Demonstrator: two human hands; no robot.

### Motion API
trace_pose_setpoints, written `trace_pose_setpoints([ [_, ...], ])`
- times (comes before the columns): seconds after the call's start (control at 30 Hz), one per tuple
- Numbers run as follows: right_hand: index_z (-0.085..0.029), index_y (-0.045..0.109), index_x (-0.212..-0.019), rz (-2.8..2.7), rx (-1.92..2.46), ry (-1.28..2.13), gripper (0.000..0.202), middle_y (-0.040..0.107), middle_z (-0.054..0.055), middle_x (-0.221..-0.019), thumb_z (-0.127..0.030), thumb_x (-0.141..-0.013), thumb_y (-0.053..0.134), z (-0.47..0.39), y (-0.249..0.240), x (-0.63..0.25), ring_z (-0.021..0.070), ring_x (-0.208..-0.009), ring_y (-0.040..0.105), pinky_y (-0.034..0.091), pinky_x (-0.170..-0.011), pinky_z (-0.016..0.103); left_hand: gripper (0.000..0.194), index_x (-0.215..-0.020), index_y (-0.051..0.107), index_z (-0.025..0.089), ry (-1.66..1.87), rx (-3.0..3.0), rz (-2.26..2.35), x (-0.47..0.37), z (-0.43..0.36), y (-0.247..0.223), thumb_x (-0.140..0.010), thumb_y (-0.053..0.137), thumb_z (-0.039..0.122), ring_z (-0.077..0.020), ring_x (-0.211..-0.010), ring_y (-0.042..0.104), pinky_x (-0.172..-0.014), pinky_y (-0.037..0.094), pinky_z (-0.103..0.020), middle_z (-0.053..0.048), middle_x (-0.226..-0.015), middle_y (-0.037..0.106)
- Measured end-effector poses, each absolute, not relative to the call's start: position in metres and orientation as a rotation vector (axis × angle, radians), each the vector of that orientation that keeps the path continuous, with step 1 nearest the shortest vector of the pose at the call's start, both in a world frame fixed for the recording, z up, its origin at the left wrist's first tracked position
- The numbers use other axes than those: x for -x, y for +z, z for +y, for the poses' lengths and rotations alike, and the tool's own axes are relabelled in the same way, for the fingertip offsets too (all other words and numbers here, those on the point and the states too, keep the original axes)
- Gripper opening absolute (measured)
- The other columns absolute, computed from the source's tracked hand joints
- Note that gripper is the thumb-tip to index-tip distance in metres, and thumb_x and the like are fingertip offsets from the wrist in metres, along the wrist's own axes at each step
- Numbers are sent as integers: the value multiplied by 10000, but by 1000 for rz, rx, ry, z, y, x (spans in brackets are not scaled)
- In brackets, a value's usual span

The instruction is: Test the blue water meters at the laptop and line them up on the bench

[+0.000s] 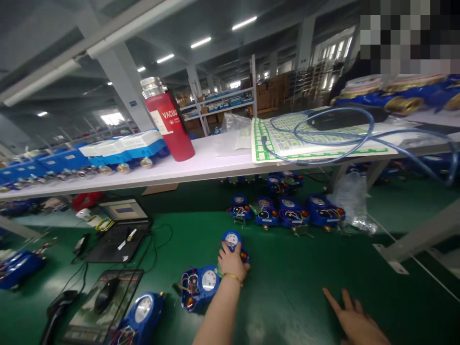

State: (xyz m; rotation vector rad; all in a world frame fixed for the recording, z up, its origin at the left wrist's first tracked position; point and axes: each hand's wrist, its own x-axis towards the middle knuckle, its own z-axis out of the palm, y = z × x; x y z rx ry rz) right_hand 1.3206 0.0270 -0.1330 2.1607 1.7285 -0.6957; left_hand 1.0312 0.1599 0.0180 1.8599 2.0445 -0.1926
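My left hand [233,262] reaches forward over the green bench and grips a blue water meter [232,238] with a white dial, wires trailing from it. A gold bracelet sits on that wrist. Just left of my forearm lies a second blue meter [200,286] with red and blue wires. A third meter [142,311] lies nearer, at lower left. My right hand [354,317] rests flat on the green surface at lower right, fingers spread, holding nothing.
A row of blue meters [287,211] lies further back under a white shelf [201,165]. On the shelf stand a red flask [168,120], blue boxes and a blue cable [323,139]. A laptop [120,230] and a mouse [105,294] sit left.
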Motion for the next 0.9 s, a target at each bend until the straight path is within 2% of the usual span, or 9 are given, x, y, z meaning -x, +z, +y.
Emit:
trace_pose_setpoints([
  [0.17,-301,188,-1503,1662,-2119,-755,1092,95,151,-1535,-60,-526,613,29,-123,-1319,350,-1362,220,373,-1064,495,793,-1415,346,276,-259,-1878,2019,-1006,241,20,-729,735,360,-378,-1336,331,-1057,333,-591,-118,-1544,234],
  [0.47,-313,155,-1500,1607,-2127,-744,1054,7,139,-1530,-65,-588,622,23,-131,-1318,338,-1372,170,366,-1073,491,688,-1401,359,265,-317,-2096,1885,-979,360,15,-800,669,396,-356,-1351,322,-1080,316,-609,-109,-1526,278],
  [0.57,-327,146,-1503,1612,-2123,-765,1062,-8,125,-1532,-61,-590,620,22,-125,-1318,342,-1374,125,337,-1090,511,685,-1407,349,262,-289,-2153,1867,-981,387,9,-810,657,396,-351,-1352,328,-1081,324,-598,-114,-1525,284],
  [0.73,-262,108,-1514,1591,-2067,-739,1036,-36,199,-1523,-105,-646,652,21,-114,-1318,379,-1374,114,317,-1101,491,759,-1427,319,267,-179,-2207,1857,-979,395,10,-779,688,413,-385,-1402,235,-1102,264,-638,-132,-1560,216],
  [0.8,-253,91,-1516,1611,-2035,-710,1030,-27,223,-1522,-137,-671,667,19,-116,-1320,390,-1372,142,325,-1092,492,780,-1436,302,278,-89,-2243,1841,-967,382,22,-773,693,405,-360,-1417,226,-1133,241,-581,-130,-1569,196],
  [0.9,-256,88,-1519,1659,-2032,-660,1038,18,238,-1525,-173,-678,690,16,-124,-1325,412,-1362,185,348,-1064,524,729,-1443,290,251,36,-2273,1828,-930,340,49,-813,636,370,-274,-1422,257,-1159,243,-409,-120,-1567,206],
])
